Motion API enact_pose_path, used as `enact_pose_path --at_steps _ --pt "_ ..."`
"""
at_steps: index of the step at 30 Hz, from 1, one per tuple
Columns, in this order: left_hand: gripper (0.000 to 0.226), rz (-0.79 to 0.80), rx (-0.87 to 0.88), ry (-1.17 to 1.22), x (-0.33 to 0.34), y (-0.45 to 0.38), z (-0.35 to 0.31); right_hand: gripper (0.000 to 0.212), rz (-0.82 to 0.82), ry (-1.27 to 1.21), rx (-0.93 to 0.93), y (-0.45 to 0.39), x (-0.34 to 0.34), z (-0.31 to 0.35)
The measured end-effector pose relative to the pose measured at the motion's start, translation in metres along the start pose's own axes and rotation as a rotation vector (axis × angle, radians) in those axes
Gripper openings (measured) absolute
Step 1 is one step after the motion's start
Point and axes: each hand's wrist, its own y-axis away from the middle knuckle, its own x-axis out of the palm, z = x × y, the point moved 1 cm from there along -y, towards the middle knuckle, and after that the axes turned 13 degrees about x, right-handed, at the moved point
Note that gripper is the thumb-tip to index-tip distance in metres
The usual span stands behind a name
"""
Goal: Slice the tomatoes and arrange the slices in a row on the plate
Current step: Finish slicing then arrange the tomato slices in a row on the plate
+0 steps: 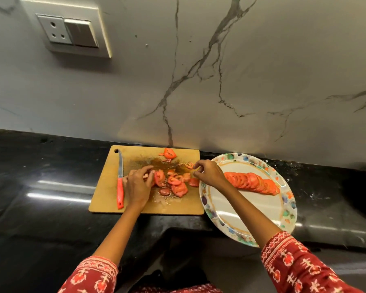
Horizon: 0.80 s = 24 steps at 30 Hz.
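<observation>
Both hands sit over my wooden cutting board (106,187). My left hand (136,185) has its fingers curled onto a red tomato slice (159,178) at the nine o'clock edge of the loose pile of cut tomato slices (176,183); I cannot tell whether it is lifted. My right hand (208,172) hovers at the pile's three o'clock side, fingertips bunched together, and I cannot tell what, if anything, they pinch. At three o'clock from the board, touching its edge, lies the round white plate with a floral rim (230,210), carrying an overlapping row of tomato slices (253,182). A red-handled knife (120,182) rests on the board at nine o'clock from my left hand. A tomato end piece (170,153) sits at the board's twelve o'clock edge.
</observation>
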Motion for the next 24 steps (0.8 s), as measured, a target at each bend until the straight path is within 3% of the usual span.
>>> enact_pose_path --at_steps 9,12,15,18,21,24 --pt "0.026 0.056 -0.058 0.047 -0.025 0.010 0.032 0.024 -0.013 0.177 0.118 0.027 0.045 0.035" --pt "0.027 0.075 -0.028 0.085 -0.026 0.012 0.032 0.012 0.030 0.105 0.088 0.029 0.045 0.039" --pt "0.027 0.090 0.008 0.117 -0.025 0.010 0.032 0.019 0.142 0.080 0.035 0.028 0.039 0.039" --pt "0.027 0.089 0.027 0.167 -0.024 0.006 0.032 0.008 0.136 -0.035 0.030 0.025 0.025 0.034" --pt "0.027 0.089 0.042 0.185 -0.024 0.003 0.030 0.013 0.138 -0.261 0.096 0.023 0.008 0.029" --pt "0.028 0.101 0.057 0.191 -0.021 0.001 0.029 0.013 0.150 -0.323 0.113 0.023 -0.005 0.024"
